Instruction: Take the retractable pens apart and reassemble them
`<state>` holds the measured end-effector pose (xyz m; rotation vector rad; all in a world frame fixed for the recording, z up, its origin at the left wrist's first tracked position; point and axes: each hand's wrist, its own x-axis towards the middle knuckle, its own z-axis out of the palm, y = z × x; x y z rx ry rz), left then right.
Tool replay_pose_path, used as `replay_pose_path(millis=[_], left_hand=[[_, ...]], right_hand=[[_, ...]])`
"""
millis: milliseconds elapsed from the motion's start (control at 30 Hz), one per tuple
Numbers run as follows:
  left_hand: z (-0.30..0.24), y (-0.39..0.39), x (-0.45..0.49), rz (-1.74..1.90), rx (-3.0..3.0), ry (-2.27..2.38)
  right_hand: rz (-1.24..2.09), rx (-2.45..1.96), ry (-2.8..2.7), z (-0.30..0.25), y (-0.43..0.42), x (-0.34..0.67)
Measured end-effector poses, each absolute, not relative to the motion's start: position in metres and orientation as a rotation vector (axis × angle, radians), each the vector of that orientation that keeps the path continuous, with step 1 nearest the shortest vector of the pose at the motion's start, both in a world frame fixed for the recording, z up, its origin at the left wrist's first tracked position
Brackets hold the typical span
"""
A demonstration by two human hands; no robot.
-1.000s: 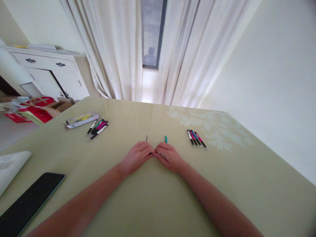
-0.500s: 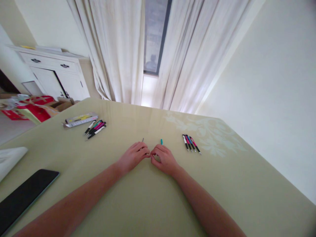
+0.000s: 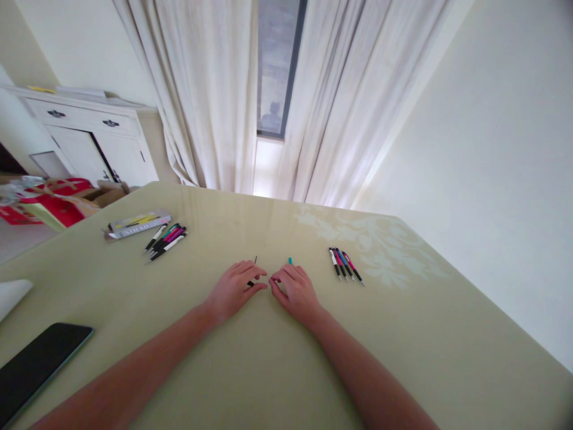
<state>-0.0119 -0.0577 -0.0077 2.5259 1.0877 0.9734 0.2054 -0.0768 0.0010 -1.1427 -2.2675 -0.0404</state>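
Observation:
My left hand (image 3: 233, 289) rests on the table with thumb and fingers apart. A small black piece (image 3: 250, 283) shows in the gap between them; whether it lies on the table or against the hand I cannot tell. Just beyond these fingers a thin dark rod (image 3: 255, 260) sticks out. Beside it, my right hand (image 3: 295, 291) is closed in a pinch, thumb against fingertips, on something too small to name. A teal piece (image 3: 290, 261) shows behind the right hand's knuckles, mostly hidden. The two hands' fingertips are close together, with a narrow gap.
Several pens (image 3: 166, 242) lie at the left beside an open pen box (image 3: 139, 224). Another row of pens (image 3: 345, 264) is to the right. A dark phone or tablet (image 3: 42, 370) and a white object (image 3: 12, 295) occupy the near left of the table (image 3: 250, 370).
My left thumb and fingers have spread apart and drawn slightly left, uncovering the small black piece. The right hand keeps its pinch. The camera view has shifted slightly.

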Motion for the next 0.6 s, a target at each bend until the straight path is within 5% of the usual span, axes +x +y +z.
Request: replay_pose_path(millis=[600], left_hand=[[-0.0087, -0.0623, -0.0098, 1.192, 2.695, 0.881]], right_hand=[[0.032, -0.993, -2.294, 0.0039, -0.0777, 0.2032]])
